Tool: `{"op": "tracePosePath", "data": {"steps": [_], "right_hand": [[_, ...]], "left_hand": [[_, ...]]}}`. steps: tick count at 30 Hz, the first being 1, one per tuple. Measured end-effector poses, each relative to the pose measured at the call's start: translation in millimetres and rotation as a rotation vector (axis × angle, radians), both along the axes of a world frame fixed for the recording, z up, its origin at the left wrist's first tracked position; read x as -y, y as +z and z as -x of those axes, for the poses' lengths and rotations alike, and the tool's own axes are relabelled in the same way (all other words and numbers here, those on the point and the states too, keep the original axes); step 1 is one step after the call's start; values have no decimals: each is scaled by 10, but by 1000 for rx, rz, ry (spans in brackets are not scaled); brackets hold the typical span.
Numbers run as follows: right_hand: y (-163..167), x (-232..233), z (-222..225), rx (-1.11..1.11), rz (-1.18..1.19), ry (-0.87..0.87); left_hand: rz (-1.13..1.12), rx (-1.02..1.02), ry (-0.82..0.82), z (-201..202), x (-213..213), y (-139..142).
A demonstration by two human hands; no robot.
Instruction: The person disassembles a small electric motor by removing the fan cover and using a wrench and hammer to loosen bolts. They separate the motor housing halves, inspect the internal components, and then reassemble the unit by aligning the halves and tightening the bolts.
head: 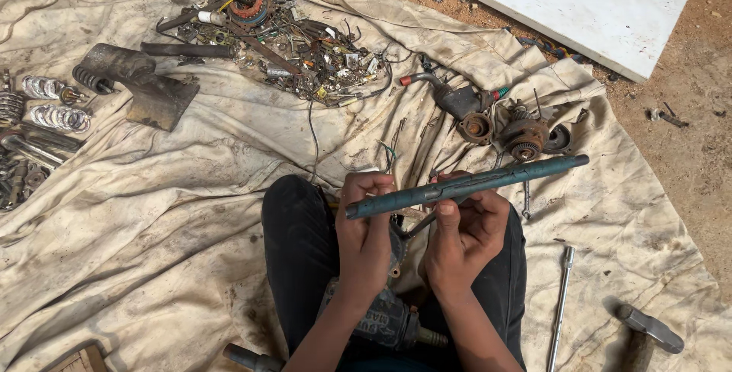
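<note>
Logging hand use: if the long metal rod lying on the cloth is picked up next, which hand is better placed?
Probably the right hand: the long metal rod lies on its side, while the left hand grips the teal tube farther away.

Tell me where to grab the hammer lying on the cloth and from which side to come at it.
Grip the hammer by its handle, just below the grey metal head, coming from above. It lies flat on the cloth at the lower right, apart from the long socket wrench, so nothing blocks it. The handle's lower end runs out of frame.

Outdoor repair spot: dirt ground [686, 113], stained cloth [191, 212], scattered motor parts [290, 44]
</note>
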State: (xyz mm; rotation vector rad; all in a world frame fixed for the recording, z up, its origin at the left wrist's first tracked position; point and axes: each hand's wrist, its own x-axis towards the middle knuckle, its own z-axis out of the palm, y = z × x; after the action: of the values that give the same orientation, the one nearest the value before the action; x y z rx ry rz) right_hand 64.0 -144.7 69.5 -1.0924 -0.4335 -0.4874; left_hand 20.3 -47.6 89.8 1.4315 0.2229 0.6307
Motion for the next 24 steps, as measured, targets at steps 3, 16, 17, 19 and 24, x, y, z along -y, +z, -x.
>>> {"op": "tracePosePath", "data": {"steps": [3, 16, 17, 19, 24], "right_hand": [[-27, 69, 25, 68, 119, 6], [-577, 288, -127, -123, 108, 290], [-609, 246, -92, -51, 128, 266], [-663, 175, -42, 12, 157, 229], [-765, 52, -27, 36, 80, 112]], "left_hand": [[-307, 207, -394, -154, -159, 180], [-198, 207, -393, -239, -199, 205], [-90, 156, -399, -259, -167, 182], [4, 129, -362, -301, -97, 171], [-183, 193, -199, -333, 15, 271]]}}
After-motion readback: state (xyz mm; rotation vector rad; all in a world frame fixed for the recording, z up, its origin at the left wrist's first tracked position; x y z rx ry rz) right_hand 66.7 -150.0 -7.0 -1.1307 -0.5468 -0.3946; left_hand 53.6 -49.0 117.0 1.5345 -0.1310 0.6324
